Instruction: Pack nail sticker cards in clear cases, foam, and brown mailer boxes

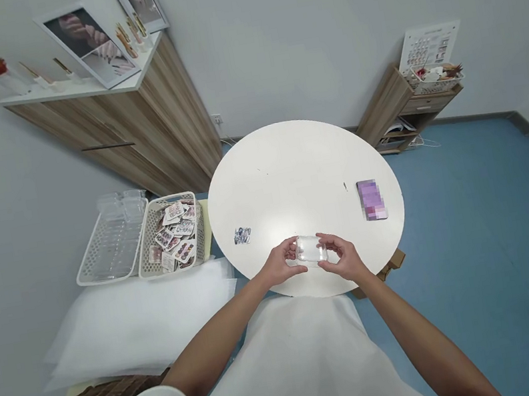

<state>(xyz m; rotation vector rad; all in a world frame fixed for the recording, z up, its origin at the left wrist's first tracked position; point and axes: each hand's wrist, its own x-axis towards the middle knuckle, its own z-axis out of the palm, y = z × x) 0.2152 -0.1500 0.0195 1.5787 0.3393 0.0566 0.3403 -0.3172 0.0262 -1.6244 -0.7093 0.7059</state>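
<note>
Between my two hands is a small clear plastic box, held just above the near edge of the white round table. My left hand grips its left side with thumb and fingers, and my right hand grips its right side the same way. Whether the lid is closed cannot be made out. A sheet of press-on nails lies on the table to the left of my hands.
A purple phone-like object, partly pixelated, lies at the table's right. Left of the table stand a basket of nail cards and a basket of clear plastic boxes. White foam sheets are stacked nearer me. Wooden cabinets stand against the wall.
</note>
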